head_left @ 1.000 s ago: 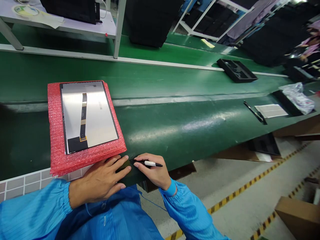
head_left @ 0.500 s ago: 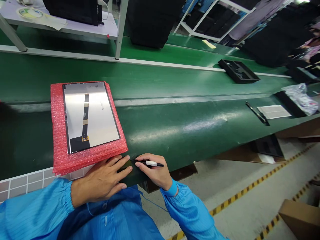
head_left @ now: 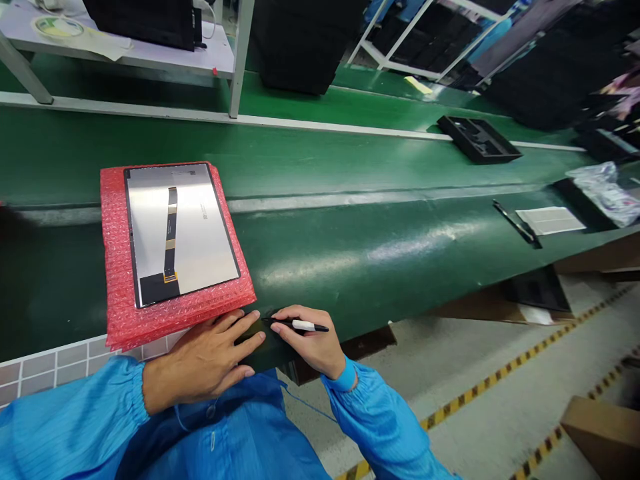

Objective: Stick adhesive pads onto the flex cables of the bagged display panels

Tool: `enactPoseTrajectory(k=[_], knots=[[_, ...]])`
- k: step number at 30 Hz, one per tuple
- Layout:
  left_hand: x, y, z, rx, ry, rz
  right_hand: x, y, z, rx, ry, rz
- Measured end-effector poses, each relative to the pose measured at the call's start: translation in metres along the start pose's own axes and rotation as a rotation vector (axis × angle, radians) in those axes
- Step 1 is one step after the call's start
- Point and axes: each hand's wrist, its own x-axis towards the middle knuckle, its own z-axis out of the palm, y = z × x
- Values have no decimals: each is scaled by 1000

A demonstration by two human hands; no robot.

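Note:
My left hand [head_left: 213, 357] lies spread and flat at the bench's near edge. Its fingers rest on a small dark olive patch [head_left: 256, 328] that I cannot make out well. Between the fingers of my right hand [head_left: 313, 340] is a black-and-white pen [head_left: 303, 325], its tip pointing left toward the left fingertips. Just beyond the left hand, a display panel [head_left: 200, 233] rests back side up, with a dark flex cable [head_left: 171, 230] down its middle. Beneath it is a stack of pink bubble-wrap sheets [head_left: 117, 267].
A sheet of grey labels [head_left: 45, 370] with white gridlines sits by my left forearm. Along the green bench [head_left: 325, 247] are a black tray [head_left: 479, 139], a thin black tool [head_left: 515, 222], a white paper [head_left: 550, 220] and a clear plastic bag [head_left: 607, 190]. A white shelf [head_left: 150, 61] stands at upper left.
The view has shifted very slightly. Both hands, the pen and the panel stay in nearly the same places.

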Motion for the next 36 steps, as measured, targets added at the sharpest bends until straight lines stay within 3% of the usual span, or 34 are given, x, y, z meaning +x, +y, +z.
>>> enactPoseTrajectory(k=[12, 19, 27, 30, 32, 36], knots=[[-1, -1, 3, -7, 13, -8, 0, -2, 0, 12, -7, 27], [0, -1, 0, 11, 0, 2, 1, -3, 2, 93, -11, 157], [2, -3, 1, 17, 34, 14, 2, -17, -11, 164, 57, 185], [5, 1, -2, 95, 96, 55, 8, -27, -17, 207, 112, 148], [7, 8, -11, 168, 195, 158, 17, -37, -17, 239, 146, 102], [2, 22, -47, 228, 418, 356, 41, -63, -6, 287, 148, 23]])
